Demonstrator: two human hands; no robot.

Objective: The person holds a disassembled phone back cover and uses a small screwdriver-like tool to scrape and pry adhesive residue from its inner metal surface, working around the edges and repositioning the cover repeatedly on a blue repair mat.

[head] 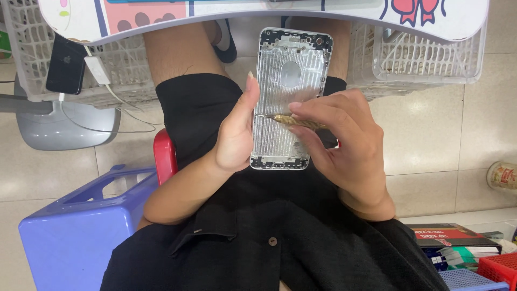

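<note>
Slippage worries me most: my right hand [344, 145] pinches a brass screwdriver [293, 120] whose fine tip rests near the left edge of the bare phone housing [285, 97], and a skid, I judge, could scratch the ribbed metal or jab my left hand [237, 129]. That hand clasps the housing by its left edge only, above my lap, so a hard push could twist it loose. I cannot tell whether the tip sits in a screw. A white tabletop edge [269, 16] sits close ahead; a blue stool [81, 226] crowds my left elbow, floor opens rightward.
</note>
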